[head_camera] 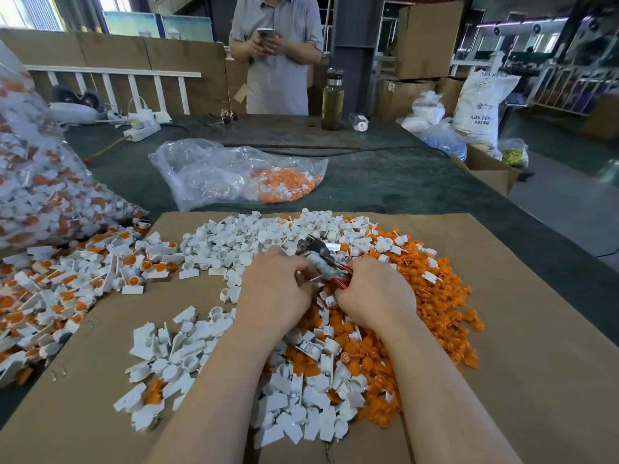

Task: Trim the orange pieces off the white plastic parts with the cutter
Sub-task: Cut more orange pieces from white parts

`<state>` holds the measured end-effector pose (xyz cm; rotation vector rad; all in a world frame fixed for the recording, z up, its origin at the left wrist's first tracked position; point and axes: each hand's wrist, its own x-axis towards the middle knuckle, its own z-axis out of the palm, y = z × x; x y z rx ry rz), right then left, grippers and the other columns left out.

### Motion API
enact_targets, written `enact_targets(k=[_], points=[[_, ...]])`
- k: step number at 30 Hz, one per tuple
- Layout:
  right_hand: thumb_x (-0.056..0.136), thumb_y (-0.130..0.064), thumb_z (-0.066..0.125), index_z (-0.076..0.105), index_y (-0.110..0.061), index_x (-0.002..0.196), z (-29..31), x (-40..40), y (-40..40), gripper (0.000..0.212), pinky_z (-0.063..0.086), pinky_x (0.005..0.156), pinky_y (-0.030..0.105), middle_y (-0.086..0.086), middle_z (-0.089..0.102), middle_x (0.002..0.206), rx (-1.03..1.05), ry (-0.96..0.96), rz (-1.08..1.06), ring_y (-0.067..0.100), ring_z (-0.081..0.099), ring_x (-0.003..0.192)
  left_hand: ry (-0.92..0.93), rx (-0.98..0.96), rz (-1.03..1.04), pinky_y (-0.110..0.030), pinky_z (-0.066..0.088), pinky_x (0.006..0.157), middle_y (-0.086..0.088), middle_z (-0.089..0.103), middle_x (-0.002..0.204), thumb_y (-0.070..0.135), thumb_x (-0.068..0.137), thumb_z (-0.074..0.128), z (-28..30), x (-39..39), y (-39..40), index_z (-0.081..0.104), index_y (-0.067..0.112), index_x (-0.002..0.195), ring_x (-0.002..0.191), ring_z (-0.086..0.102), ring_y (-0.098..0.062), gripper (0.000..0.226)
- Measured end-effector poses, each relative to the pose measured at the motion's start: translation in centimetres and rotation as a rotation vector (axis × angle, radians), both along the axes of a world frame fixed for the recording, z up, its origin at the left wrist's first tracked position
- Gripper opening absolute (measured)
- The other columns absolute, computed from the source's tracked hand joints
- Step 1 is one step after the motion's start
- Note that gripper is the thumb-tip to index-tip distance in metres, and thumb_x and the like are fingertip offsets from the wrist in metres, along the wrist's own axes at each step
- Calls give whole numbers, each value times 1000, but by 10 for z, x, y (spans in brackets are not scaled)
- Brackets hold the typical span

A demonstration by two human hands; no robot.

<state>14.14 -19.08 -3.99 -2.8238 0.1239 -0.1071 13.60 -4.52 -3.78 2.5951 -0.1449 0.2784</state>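
pretty bright, soft daylight from windows [40, 8] up top-left | shadows faint | heavy fisheye bend at edges | bag [40, 169] on left blurry, centre sharp

White parts [234, 236], orange pieces [432, 296], red-handled cutter [330, 262].

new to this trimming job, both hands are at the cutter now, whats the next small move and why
Probably squeeze the red handles. The right hand grips the cutter and the left hand pinches a small part beside it, over the orange pile. Whether the part sits between the blades is hidden, so check first.
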Motion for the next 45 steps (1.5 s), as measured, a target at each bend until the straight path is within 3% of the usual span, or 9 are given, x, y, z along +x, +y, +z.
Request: enact_targets(k=[7,11,17,22,27,34,38,42,45], points=[[92,-49,54,53,-24,88,1,2,-3,26,37,49,24,-8,53,75,71,-128,-55,8,51,65,-170,-171,149,-23,37,67,9,59,94,34,93,65,3,3,11,75,34,101,78,54,-8,14],[92,-46,56,60,-22,95,3,3,-3,24,40,52,23,-8,58,79,246,-156,-50,7,55,69,-147,-182,195,-13,31,50,11,63,80,27,94,62,6,3,18,74,29,102,59,49,3,16],[91,-38,61,64,-23,96,3,3,-1,16,41,54,22,-9,62,79,451,-197,-32,7,58,68,-70,-186,175,-27,52,64,4,72,90,35,89,63,7,2,10,76,23,93,74,63,-13,18],[91,-30,63,67,-20,107,2,2,3,19,42,58,22,-9,64,83,554,-197,31,6,57,67,-87,-160,218,-24,45,69,6,72,90,35,88,69,4,1,6,75,26,94,83,63,-15,12],[92,-28,62,66,-19,112,5,1,8,23,43,60,23,-6,66,89,586,-246,64,8,58,70,-90,-293,208,-22,40,56,14,61,70,38,91,67,5,0,8,70,32,92,67,62,-12,7],[92,-26,62,64,-19,110,7,-1,10,19,51,68,30,-6,66,92,612,-254,76,10,61,79,-69,-441,153,-30,56,67,10,71,73,29,90,68,7,-1,7,73,33,91,70,68,-10,7],[93,-24,61,63,-20,105,6,-1,11,13,42,63,25,-12,59,82,616,-277,101,7,55,72,-47,-489,137,-18,52,71,16,70,78,25,86,69,9,-3,6,73,33,84,77,65,0,10],[92,-24,62,66,-19,109,6,-1,12,18,43,64,21,-14,60,85,615,-308,119,5,57,77,-17,-647,189,-22,51,66,13,72,68,44,83,73,13,-3,3,73,32,76,71,67,-1,14],[92,-27,63,65,-21,112,6,-1,15,20,43,64,14,-18,60,87,633,-318,129,1,58,78,12,-743,218,-23,53,67,10,73,74,40,79,79,14,-3,5,72,32,81,74,69,-5,11]])
